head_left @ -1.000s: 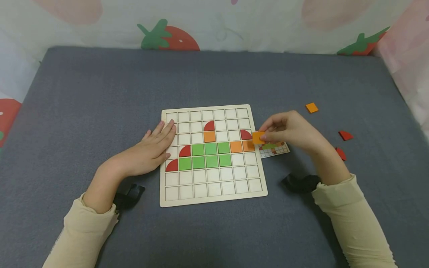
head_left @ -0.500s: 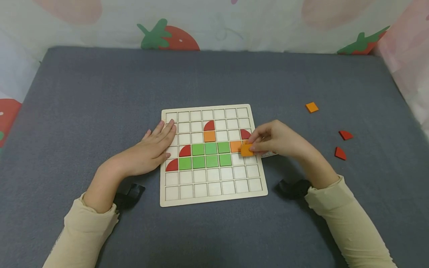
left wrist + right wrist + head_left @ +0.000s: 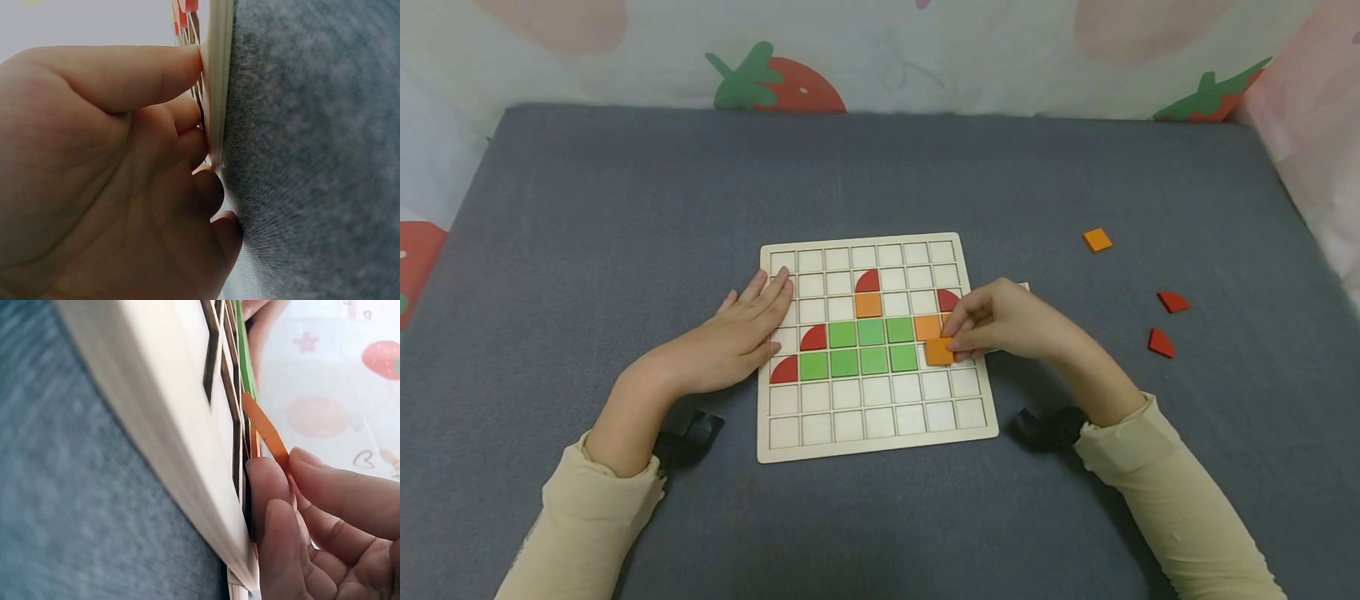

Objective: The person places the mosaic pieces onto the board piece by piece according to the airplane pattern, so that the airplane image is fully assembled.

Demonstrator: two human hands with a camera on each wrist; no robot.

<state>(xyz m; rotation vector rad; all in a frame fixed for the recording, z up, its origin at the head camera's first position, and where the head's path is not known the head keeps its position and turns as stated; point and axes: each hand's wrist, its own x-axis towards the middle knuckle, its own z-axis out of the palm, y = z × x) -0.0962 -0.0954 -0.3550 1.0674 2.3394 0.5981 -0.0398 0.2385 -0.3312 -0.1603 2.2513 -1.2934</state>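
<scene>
A pale wooden grid board (image 3: 880, 450) lies mid-table, holding green squares (image 3: 873, 361), orange squares (image 3: 868, 305) and red quarter-circle pieces (image 3: 785, 369). My left hand (image 3: 722, 342) rests flat on its left edge, fingers straight over the outer column; the left wrist view shows the thumb (image 3: 181, 69) at the board's side. Between thumb and fingers my right hand (image 3: 1007, 321) pinches an orange square tile (image 3: 938, 352), over the cell right of the lower green row. In the right wrist view this orange tile (image 3: 267, 428) tilts, one edge close to the grid.
Right of the board lie a loose orange square (image 3: 1097, 240) and two red quarter-circle pieces (image 3: 1161, 342). A small pattern card (image 3: 1024, 286) is mostly hidden under my right hand. Dark straps (image 3: 1048, 429) sit at both wrists. A strawberry-print cloth (image 3: 985, 58) hangs behind the table.
My right hand has carried the orange tile left and toward me, from the board's right edge to the row beside the green squares. My left hand stays put.
</scene>
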